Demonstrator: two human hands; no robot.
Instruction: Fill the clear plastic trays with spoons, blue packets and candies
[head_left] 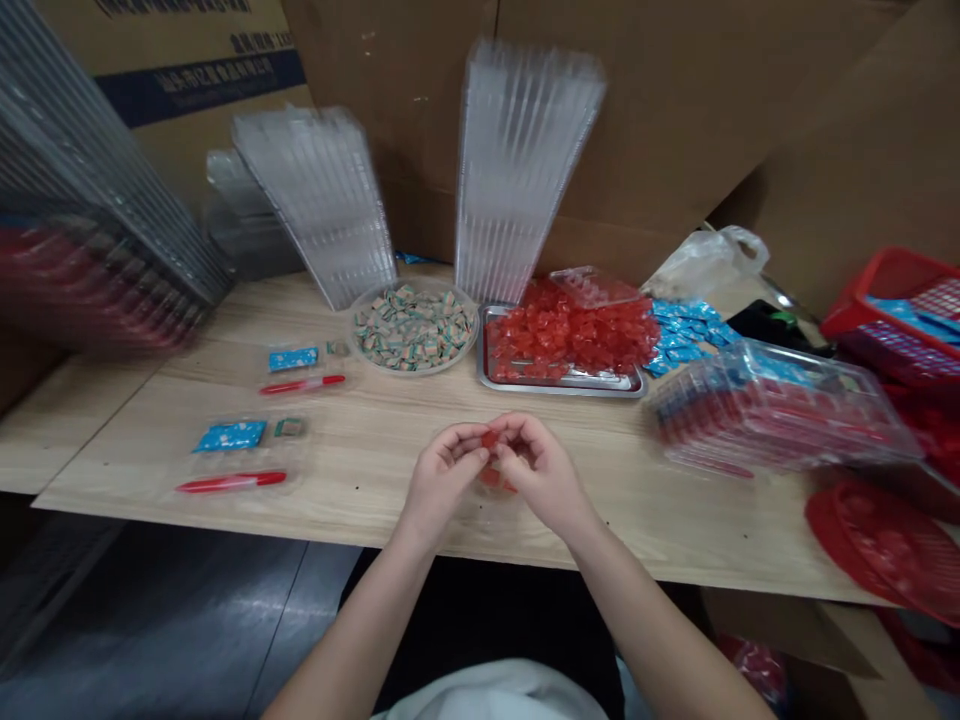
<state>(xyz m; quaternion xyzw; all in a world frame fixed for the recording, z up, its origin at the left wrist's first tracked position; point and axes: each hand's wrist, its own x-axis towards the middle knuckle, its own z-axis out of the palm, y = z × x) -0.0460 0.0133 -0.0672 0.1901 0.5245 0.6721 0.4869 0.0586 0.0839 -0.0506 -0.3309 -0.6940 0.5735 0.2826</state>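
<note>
My left hand [452, 467] and my right hand [538, 470] meet over the front middle of the table. Between their fingertips is a small red translucent plastic piece [490, 440], pinched from both sides; its exact kind is too small to make out. Just under my fingers lie more red pieces [495, 480], partly hidden by the right hand, seemingly on a clear sheet or tray. Behind the hands, a metal tray [600, 383] carries a heap of similar red plastic pieces [570, 330], with a clear moulded tray [595, 287] resting on top.
A round bowl [472, 335] of small green-and-tan packets stands left of the metal tray. Two clear trays with blue packets [231, 436] and red pens [232, 482] lie at left. Clear tray stacks [525, 170] rise behind; filled trays [780, 405] and red baskets [885, 300] are at right.
</note>
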